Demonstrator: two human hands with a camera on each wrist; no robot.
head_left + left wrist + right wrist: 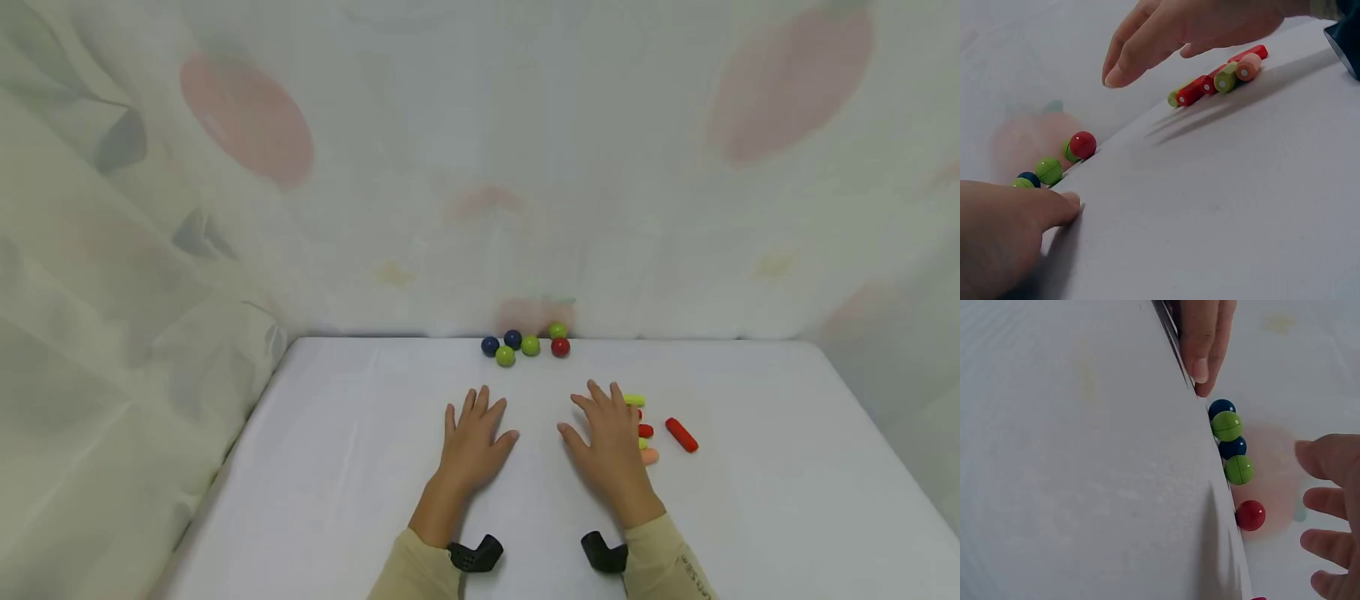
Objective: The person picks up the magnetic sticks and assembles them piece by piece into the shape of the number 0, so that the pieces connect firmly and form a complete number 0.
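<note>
Head view is showing both hands lying palm-down on the white table (360, 467), fingers spread and relaxed, holding nothing. The left hand (471, 442) is resting at about 7 o'clock from the cluster of small balls (525, 343) sitting against the far table edge at 12 o'clock: two dark blue, three green and one red ball (560, 347). The right hand (611, 446) is hovering low or lying over a row of short cylindrical pegs (643, 431), which are peeking out at its 3 o'clock side, touching or just beside the fingers; I cannot tell which. A lone red peg (681, 434) is lying further out at 3 o'clock, apart from the row.

In the left wrist view the pegs (1219, 82) are showing as red, yellow-green and peach cylinders packed side by side, with the right hand (1185, 31) arching above them, fingers apart.

Judging from their glossy painted look, the pegs and balls are probably hard, light and rigid, likely wood or plastic. The balls are likely to roll at a nudge, so pinching one across its middle between thumb and forefinger seems safest. The pegs would roll sideways too; gripping one across its barrel near the middle should be holding it steady.
</note>
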